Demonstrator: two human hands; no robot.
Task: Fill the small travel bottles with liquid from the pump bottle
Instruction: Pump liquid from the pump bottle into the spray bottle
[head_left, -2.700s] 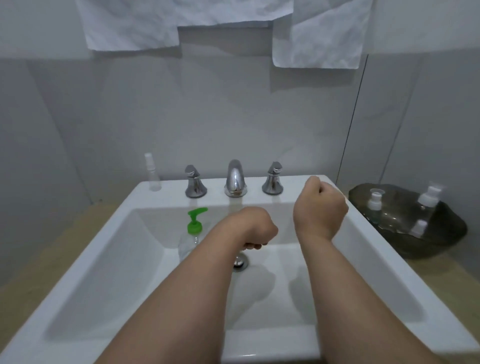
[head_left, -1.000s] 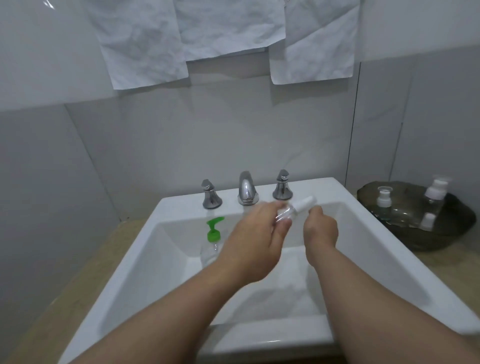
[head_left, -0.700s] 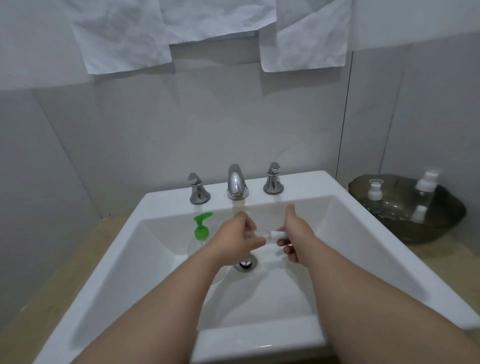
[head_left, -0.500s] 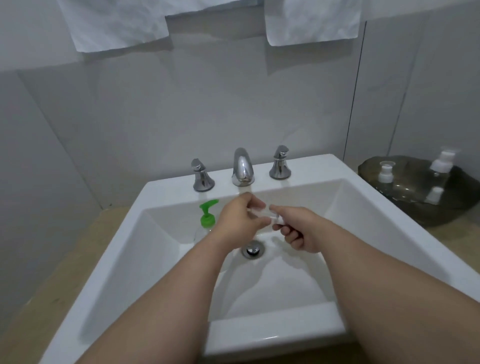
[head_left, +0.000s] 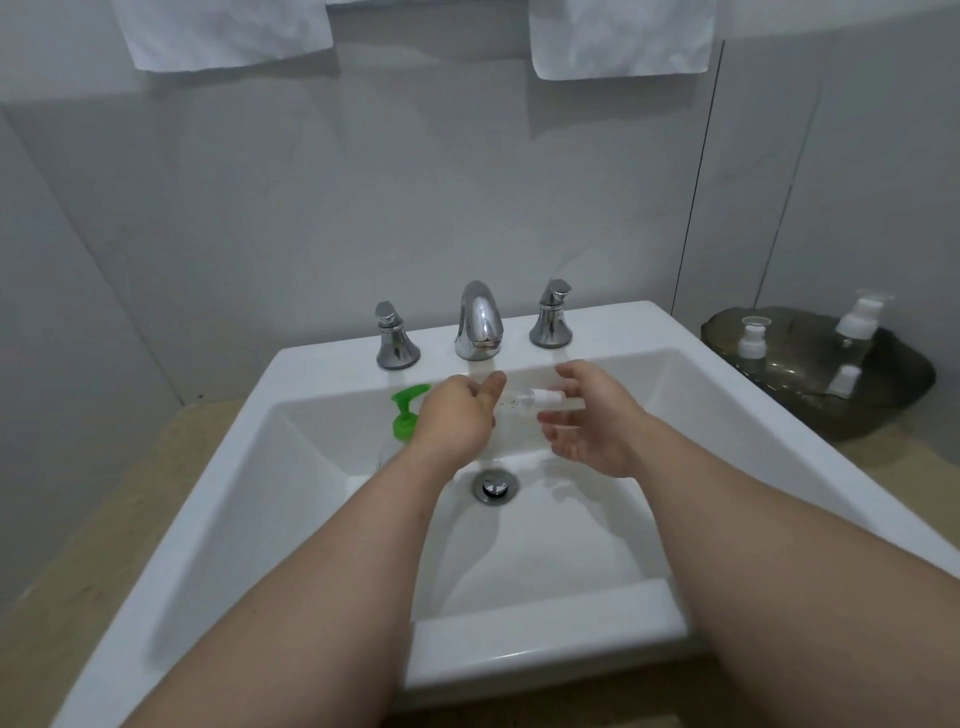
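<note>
Holds a clear travel bottle (head_left: 519, 404) in the left hand (head_left: 457, 418), fingers curled round the bottle's body, thumb stretched out toward the faucet (head_left: 478, 322). Carries it roughly level above the basin of the white sink (head_left: 545, 634), white spray top pointing right, toward the right hand (head_left: 592, 428). Spreads that right hand wide, palm turned to the left, thumb above the white top and fingers below it, gripping nothing; cannot tell whether any fingertip touches the top. Down in the basin at the left, just behind the left hand and partly hidden by it: the pump bottle (head_left: 406, 415), upright, green pump head over a clear body. On the basin floor, below and between the two hands: a chrome drain (head_left: 495, 487). On the back ledge: the chrome faucet between two chrome handles (head_left: 395, 345). Right of the sink, on the tan counter (head_left: 88, 519): a dark bowl (head_left: 810, 415) with three more small bottles (head_left: 753, 339) inside, white tops plain, clear bodies hard to make out. High on the grey wall (head_left: 467, 182): two crumpled white sheets (head_left: 223, 31), cut off by the top edge.
</note>
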